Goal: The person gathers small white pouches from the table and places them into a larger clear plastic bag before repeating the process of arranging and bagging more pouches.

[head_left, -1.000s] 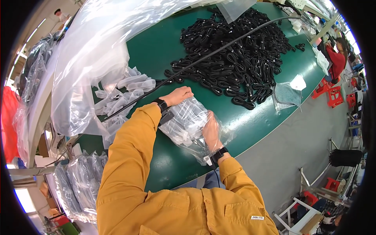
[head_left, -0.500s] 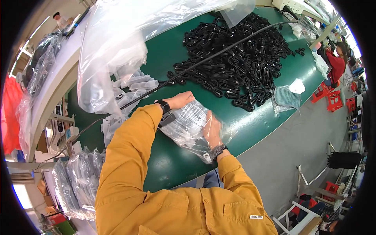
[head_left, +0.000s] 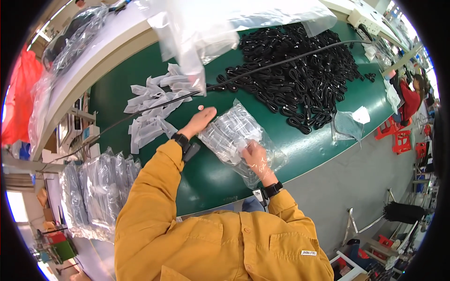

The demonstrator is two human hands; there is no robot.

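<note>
A large clear plastic bag lies on the green table in front of me, filled with rows of small frosted packets. My right hand reaches into its lower right part, with clear film around the wrist. Its fingers are pinched together at a whitish frosted packet; the fingertips are partly covered. My left hand is beside the bag's upper left edge, seen edge-on, fingers stretched and nothing visible in them. Left of it lies a loose group of frosted plastic packets.
A heap of coiled black cables covers the far table. A black cord runs across above the bag. Large clear plastic sheets hang from the shelf. A grey mesh piece lies right; wrapped grey bundles stand lower left.
My left hand has come off the bag's upper edge and moved left. My right hand stays at the bag, now with fingers pinched. The view has shifted, showing more of the loose packets.
</note>
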